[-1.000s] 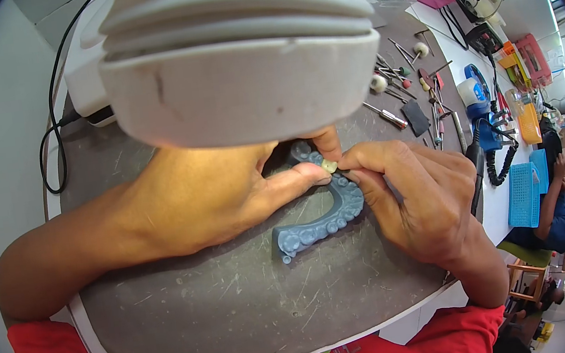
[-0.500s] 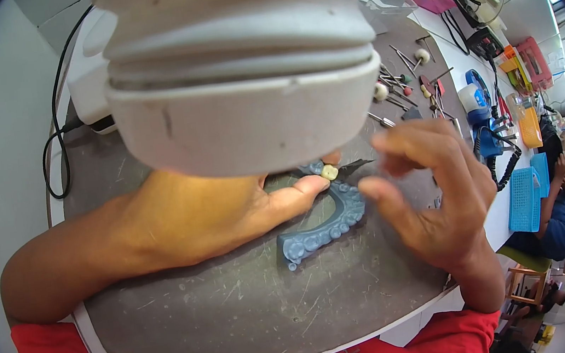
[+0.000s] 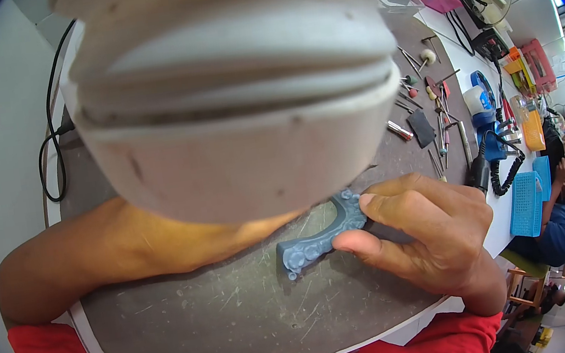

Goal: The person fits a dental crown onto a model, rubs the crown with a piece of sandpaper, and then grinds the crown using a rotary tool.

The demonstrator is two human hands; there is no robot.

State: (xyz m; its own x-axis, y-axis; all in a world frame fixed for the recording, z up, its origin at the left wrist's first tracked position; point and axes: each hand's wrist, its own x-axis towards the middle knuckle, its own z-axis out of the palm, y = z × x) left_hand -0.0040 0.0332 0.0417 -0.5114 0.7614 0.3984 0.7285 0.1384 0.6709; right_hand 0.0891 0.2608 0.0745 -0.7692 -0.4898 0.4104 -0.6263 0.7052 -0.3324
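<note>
A blue-grey, horseshoe-shaped dental model [image 3: 316, 243] with a row of teeth lies over the grey work mat. My right hand [image 3: 425, 229] is closed on its right side, thumb on the near edge and forefinger against the teeth farther up. My left hand [image 3: 257, 231] reaches in from the left toward the model's far end. A big white ribbed hood covers its fingers, so I cannot see what they hold. The far part of the model is under the hood too.
The white hood [image 3: 243, 146] hangs low over the bench. Several burs and polishing bits [image 3: 427, 57] lie at the right, beside a dark square piece [image 3: 422, 128]. Blue baskets [image 3: 527, 205] and a coiled cord [image 3: 511, 175] stand farther right. Another person [image 3: 554, 237] sits beyond.
My right hand has come down and left onto the dental model. The hood fills more of the view, and the pale tooth crown by my left thumb is now out of sight.
</note>
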